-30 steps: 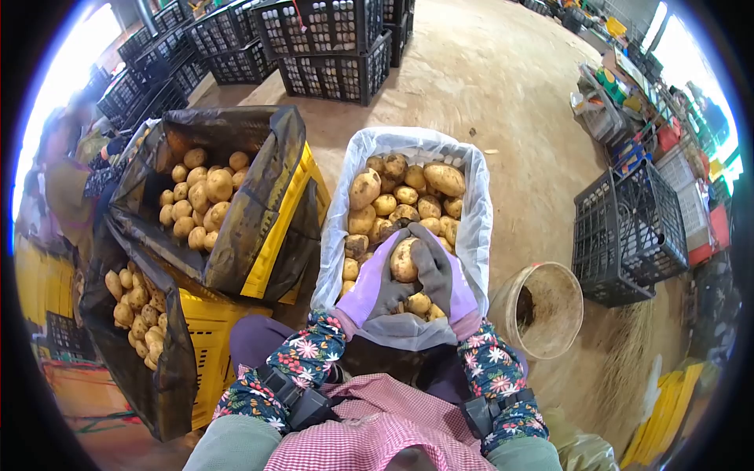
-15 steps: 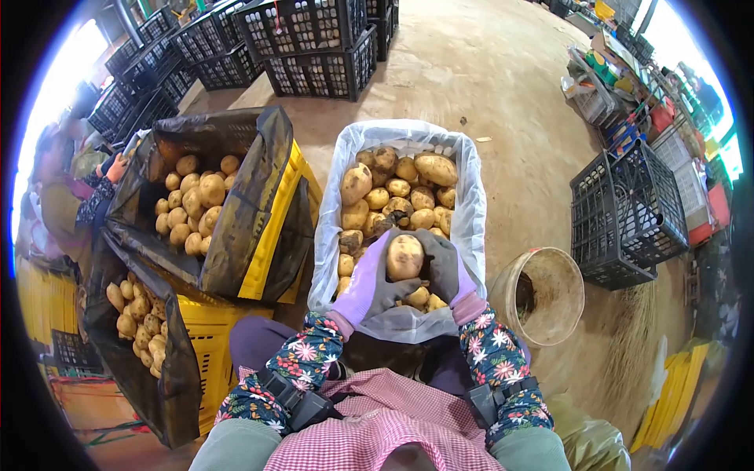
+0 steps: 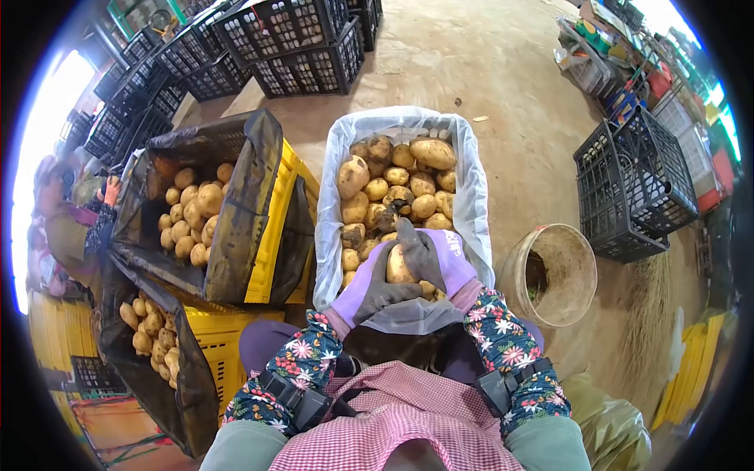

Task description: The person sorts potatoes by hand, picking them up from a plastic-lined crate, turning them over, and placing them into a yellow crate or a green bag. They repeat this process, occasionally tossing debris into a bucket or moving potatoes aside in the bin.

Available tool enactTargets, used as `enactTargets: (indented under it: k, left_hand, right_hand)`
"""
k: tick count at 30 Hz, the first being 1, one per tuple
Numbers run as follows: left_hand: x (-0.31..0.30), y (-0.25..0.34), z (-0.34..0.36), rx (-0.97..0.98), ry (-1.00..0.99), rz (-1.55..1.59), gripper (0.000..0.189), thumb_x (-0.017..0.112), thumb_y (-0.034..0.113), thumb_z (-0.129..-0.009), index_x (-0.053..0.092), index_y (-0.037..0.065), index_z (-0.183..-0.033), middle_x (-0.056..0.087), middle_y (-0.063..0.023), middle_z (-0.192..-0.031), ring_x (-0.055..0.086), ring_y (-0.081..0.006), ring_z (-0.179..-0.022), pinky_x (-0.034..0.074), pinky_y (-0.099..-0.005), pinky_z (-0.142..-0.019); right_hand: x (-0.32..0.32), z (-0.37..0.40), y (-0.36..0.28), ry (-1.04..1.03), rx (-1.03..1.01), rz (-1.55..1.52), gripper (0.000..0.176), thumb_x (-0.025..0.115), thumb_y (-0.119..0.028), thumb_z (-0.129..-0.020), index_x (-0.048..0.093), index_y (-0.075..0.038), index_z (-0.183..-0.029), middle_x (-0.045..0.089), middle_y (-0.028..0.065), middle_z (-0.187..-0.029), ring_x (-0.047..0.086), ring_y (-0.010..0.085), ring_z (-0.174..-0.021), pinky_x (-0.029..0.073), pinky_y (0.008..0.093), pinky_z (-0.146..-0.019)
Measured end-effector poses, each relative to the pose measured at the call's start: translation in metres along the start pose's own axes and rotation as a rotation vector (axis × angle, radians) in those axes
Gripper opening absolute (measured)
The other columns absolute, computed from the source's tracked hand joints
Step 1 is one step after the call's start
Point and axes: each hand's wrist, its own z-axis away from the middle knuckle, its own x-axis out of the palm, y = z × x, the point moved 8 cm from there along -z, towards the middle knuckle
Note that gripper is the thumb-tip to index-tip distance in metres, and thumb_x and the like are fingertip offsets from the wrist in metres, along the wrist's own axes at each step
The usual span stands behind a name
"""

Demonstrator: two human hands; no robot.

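A potato (image 3: 399, 268) is held between my two gloved hands, low over the near end of a crate lined with white film (image 3: 476, 169). My left hand (image 3: 369, 287), in a purple and dark grey glove, cups it from the left and below. Across its upper right side lies my right hand (image 3: 437, 261), gloved alike, partly covering it. More potatoes (image 3: 398, 174) fill the crate beneath, several with dark soil patches. One blackened, damaged-looking potato (image 3: 401, 200) lies just beyond my fingers.
At left stand yellow crates (image 3: 271, 228) with black liners, holding potatoes (image 3: 196, 208). A dirty white bucket (image 3: 561, 275) is right of my crate, and black crates (image 3: 632, 184) stand behind it. Stacked black crates (image 3: 290, 51) are at the back. Another person's hand (image 3: 111, 191) shows far left.
My right hand has shifted over the potato, covering more of it, and the potato sits slightly lower between my hands. The view has turned a little to the left.
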Motion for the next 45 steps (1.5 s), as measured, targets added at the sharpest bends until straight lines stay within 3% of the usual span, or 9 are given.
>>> enactTargets:
  k: [5,7,9,12,14,20,26,33,45]
  left_hand:
    - [0.013,0.007,0.008,-0.02,-0.089,0.375,0.082,0.079,0.015,-0.072,0.033,-0.001,-0.138,0.049,-0.0097,-0.126,0.049,-0.0176,-0.115,0.04,-0.0314,-0.099]
    - [0.005,0.012,0.003,0.006,-0.041,0.357,0.084,0.08,0.017,-0.071,0.033,-0.001,-0.138,0.049,-0.0104,-0.126,0.049,-0.0179,-0.115,0.04,-0.0314,-0.099]
    - [-0.011,0.015,0.004,-0.005,0.101,-0.16,0.086,0.081,0.022,-0.07,0.034,-0.001,-0.138,0.05,-0.0112,-0.125,0.049,-0.0182,-0.115,0.042,-0.0314,-0.098]
    - [-0.027,0.008,0.006,0.051,0.229,-0.403,0.085,0.082,0.026,-0.068,0.037,-0.003,-0.135,0.05,-0.0141,-0.124,0.05,-0.0208,-0.115,0.043,-0.0324,-0.096]
    - [-0.032,0.018,0.006,0.094,0.282,-0.61,0.085,0.082,0.026,-0.068,0.038,-0.003,-0.134,0.05,-0.0149,-0.125,0.05,-0.0219,-0.115,0.043,-0.033,-0.096]
    - [-0.026,0.013,0.007,0.125,0.23,-0.313,0.084,0.081,0.031,-0.069,0.039,-0.003,-0.134,0.05,-0.0162,-0.125,0.051,-0.0234,-0.115,0.041,-0.0337,-0.098]
    - [-0.031,0.026,0.007,0.035,0.311,-0.368,0.083,0.08,0.03,-0.071,0.038,-0.003,-0.134,0.05,-0.0163,-0.125,0.051,-0.0233,-0.114,0.042,-0.0345,-0.098]
    - [-0.014,0.016,0.002,0.038,0.093,0.08,0.077,0.075,0.02,-0.077,0.034,-0.001,-0.139,0.05,-0.0099,-0.126,0.051,-0.0166,-0.115,0.043,-0.0297,-0.096]
    - [0.001,0.019,0.006,-0.016,-0.102,0.806,0.072,0.067,0.014,-0.084,0.03,0.01,-0.145,0.044,-0.0076,-0.137,0.048,-0.0199,-0.123,0.042,-0.0342,-0.103]
  right_hand:
    - [0.001,-0.004,0.029,0.02,0.142,-0.161,0.058,0.046,-0.053,-0.093,0.065,0.0,-0.08,0.064,0.0188,-0.072,0.06,0.0348,-0.068,0.047,0.0386,-0.065]
    - [0.009,-0.01,0.041,0.018,0.203,-0.35,0.054,0.049,-0.047,-0.096,0.066,0.003,-0.084,0.065,0.0102,-0.076,0.058,0.0152,-0.073,0.047,0.0287,-0.071]
    - [0.011,-0.009,0.044,-0.031,0.272,-0.404,0.051,0.047,-0.045,-0.096,0.066,0.002,-0.097,0.067,0.0074,-0.089,0.06,0.0177,-0.082,0.047,0.0278,-0.078]
    - [0.013,-0.012,0.008,-0.2,-0.351,-0.213,0.05,0.047,-0.041,-0.095,0.056,0.003,-0.117,0.065,0.0158,-0.109,0.061,0.0218,-0.091,0.047,0.0324,-0.085]
    - [0.017,-0.001,-0.002,-0.193,-0.214,-0.203,0.049,0.047,-0.04,-0.095,0.058,0.003,-0.115,0.066,0.0157,-0.107,0.062,0.0229,-0.09,0.047,0.0324,-0.085]
    - [0.025,-0.007,0.042,-0.201,0.297,-0.652,0.048,0.047,-0.037,-0.097,0.059,0.007,-0.115,0.066,0.0099,-0.093,0.061,0.0169,-0.087,0.048,0.028,-0.084]
    - [0.014,-0.004,0.0,-0.008,-0.324,-0.382,0.044,0.054,-0.023,-0.092,0.049,0.001,-0.129,0.068,0.011,-0.09,0.064,0.0183,-0.083,0.05,0.0307,-0.075]
    - [0.004,-0.006,0.023,-0.131,0.048,-0.492,0.029,0.045,-0.021,-0.099,0.062,0.0,-0.112,0.064,0.0082,-0.104,0.058,0.0143,-0.099,0.045,0.0281,-0.089]
    - [-0.007,0.001,-0.004,-0.201,-0.142,-0.737,0.033,0.055,-0.016,-0.096,0.055,0.001,-0.125,0.057,0.0087,-0.126,0.051,0.0171,-0.118,0.039,0.0299,-0.102]
